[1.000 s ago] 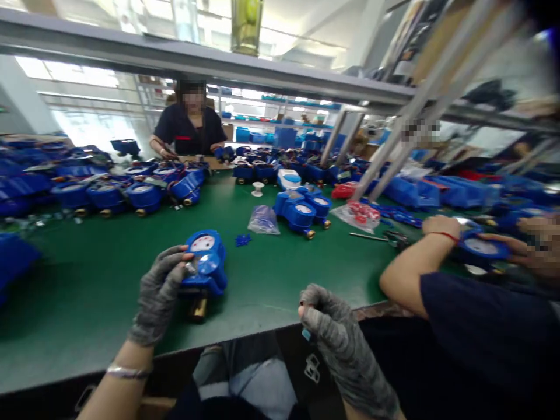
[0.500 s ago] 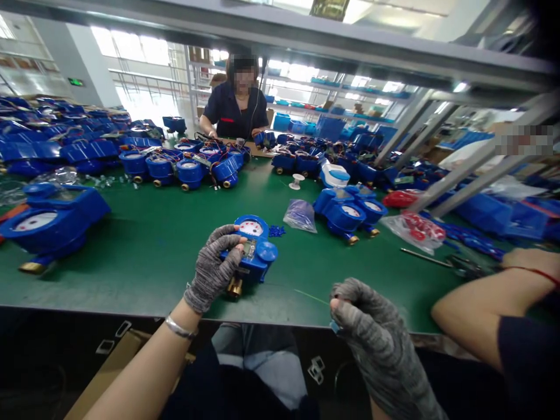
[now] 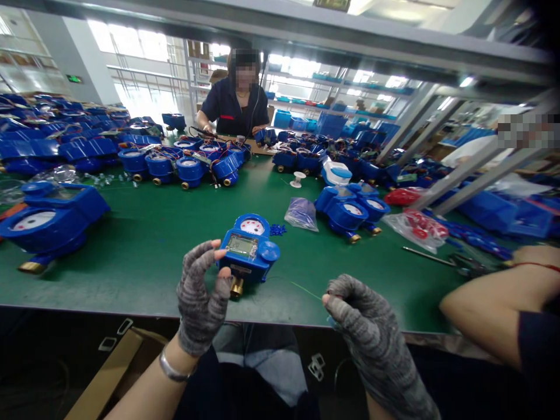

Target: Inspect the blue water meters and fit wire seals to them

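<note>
A blue water meter (image 3: 238,265) with a lit display, a round white dial and a brass fitting sits on the green table near its front edge. My left hand (image 3: 200,297), in a grey fingerless glove, is at the meter's left side with fingers apart; whether a fingertip touches the casing I cannot tell. My right hand (image 3: 371,329), gloved alike, pinches a thin green wire (image 3: 304,289) that sticks out leftward toward the meter. Something light blue shows partly under that hand; the rest is hidden. Small blue pieces (image 3: 277,230) lie just behind the meter.
Another meter (image 3: 48,216) stands at the left, more (image 3: 350,210) at the right. A clear bag (image 3: 301,213), a white spool (image 3: 298,179) and pliers (image 3: 468,265) lie on the table. A co-worker (image 3: 234,105) works opposite; another person's arm (image 3: 490,297) rests at right.
My left hand has let go of the meter and drawn back to the left, uncovering the display. My right hand has shifted slightly left with the wire.
</note>
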Demonstrator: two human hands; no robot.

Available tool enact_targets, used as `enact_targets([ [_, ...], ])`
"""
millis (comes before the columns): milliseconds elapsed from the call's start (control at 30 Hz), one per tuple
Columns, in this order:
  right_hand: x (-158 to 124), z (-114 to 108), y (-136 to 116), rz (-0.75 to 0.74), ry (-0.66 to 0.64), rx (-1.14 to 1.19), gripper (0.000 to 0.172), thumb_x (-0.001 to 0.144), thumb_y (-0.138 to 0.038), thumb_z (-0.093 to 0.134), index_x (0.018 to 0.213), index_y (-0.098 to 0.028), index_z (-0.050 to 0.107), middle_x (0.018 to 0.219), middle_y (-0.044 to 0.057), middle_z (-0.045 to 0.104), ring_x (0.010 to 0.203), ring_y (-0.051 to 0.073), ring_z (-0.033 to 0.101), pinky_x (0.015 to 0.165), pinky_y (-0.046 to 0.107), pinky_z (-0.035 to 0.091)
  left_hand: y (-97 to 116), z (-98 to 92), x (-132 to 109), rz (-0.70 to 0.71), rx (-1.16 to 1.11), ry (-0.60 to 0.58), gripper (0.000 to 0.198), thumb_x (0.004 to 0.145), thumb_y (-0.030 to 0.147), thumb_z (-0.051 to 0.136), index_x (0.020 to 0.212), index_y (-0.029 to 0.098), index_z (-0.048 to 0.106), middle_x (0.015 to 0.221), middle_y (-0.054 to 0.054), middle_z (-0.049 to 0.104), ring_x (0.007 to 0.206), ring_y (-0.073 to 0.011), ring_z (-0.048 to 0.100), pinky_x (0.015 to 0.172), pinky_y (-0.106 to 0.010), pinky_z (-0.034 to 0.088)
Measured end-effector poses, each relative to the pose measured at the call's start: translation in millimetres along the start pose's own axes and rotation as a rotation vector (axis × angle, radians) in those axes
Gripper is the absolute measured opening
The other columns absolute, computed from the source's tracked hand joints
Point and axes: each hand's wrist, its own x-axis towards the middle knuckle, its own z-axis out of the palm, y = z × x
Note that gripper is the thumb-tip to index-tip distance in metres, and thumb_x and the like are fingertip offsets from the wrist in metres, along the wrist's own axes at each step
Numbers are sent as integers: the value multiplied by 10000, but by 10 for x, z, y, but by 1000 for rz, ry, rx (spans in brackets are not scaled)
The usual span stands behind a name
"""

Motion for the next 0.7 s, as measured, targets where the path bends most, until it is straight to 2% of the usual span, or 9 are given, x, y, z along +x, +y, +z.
enact_targets([
  [67, 21, 18, -39, -30, -53, -35, 195, 667, -349, 774, 711, -207, 647, 727, 16, 656, 641, 165, 595, 570, 265, 482, 130, -102, -199, -4, -108, -106, 339, 866, 108, 573, 1159, 273, 612, 1162, -53, 639, 1128, -220, 593, 995, -416, 476],
  [133, 54, 56, -92, -65, -116, -74, 198, 699, -348, 740, 664, -203, 610, 654, -2, 612, 584, 144, 554, 534, 253, 449, 246, -177, -422, -91, -217, -313, 338, 870, 115, 575, 1142, 309, 629, 1124, -38, 667, 1091, -208, 620, 952, -365, 509],
  [200, 98, 115, -137, -103, -169, -134, 218, 730, -343, 694, 619, -200, 573, 591, -16, 558, 537, 128, 506, 508, 251, 409, 320, -209, -635, -312, -254, -511, 342, 878, 190, 605, 1188, 333, 626, 1165, -43, 671, 1100, -214, 628, 948, -345, 518],
  [267, 145, 186, -157, -141, -211, -209, 224, 753, -336, 650, 603, -196, 560, 572, -15, 538, 535, 128, 490, 512, 258, 389, 347, -195, -798, -611, -262, -625, 425, 883, 299, 626, 1304, 323, 572, 1201, -72, 663, 1101, -233, 632, 953, -356, 519],
  [333, 181, 252, -158, -172, -256, -273, 222, 770, -332, 620, 609, -194, 556, 570, -11, 538, 543, 133, 491, 521, 266, 380, 340, -149, -884, -858, -317, -663, 558, 895, 386, 610, 1424, 293, 458, 1208, -96, 654, 1094, -238, 631, 965, -370, 509],
  [400, 192, 289, -167, -183, -282, -289, 212, 775, -329, 614, 622, -193, 558, 573, -8, 542, 547, 137, 495, 521, 268, 378, 330, -94, -894, -983, -413, -652, 640, 910, 429, 580, 1488, 283, 348, 1197, -93, 650, 1097, -227, 625, 991, -378, 487],
  [467, 175, 286, -205, -196, -283, -282, 214, 778, -325, 614, 619, -194, 558, 572, -6, 543, 543, 136, 495, 517, 267, 380, 334, -58, -858, -1013, -478, -630, 669, 911, 446, 573, 1503, 282, 309, 1169, -85, 656, 1087, -220, 625, 1007, -386, 473],
  [567, 111, 218, -307, -214, -227, -235, 219, 762, -317, 638, 596, -197, 558, 562, -9, 547, 518, 128, 495, 496, 255, 391, 363, -65, -799, -972, -473, -608, 632, 877, 455, 615, 1451, 284, 414, 1121, -83, 676, 1060, -234, 631, 1001, -403, 479],
  [700, 33, 122, -423, -181, -175, -146, 196, 717, -317, 700, 614, -201, 580, 587, -5, 583, 523, 132, 535, 482, 235, 428, 376, -110, -807, -949, -446, -634, 552, 844, 455, 646, 1359, 295, 530, 1100, -74, 691, 1047, -247, 638, 983, -406, 498],
])
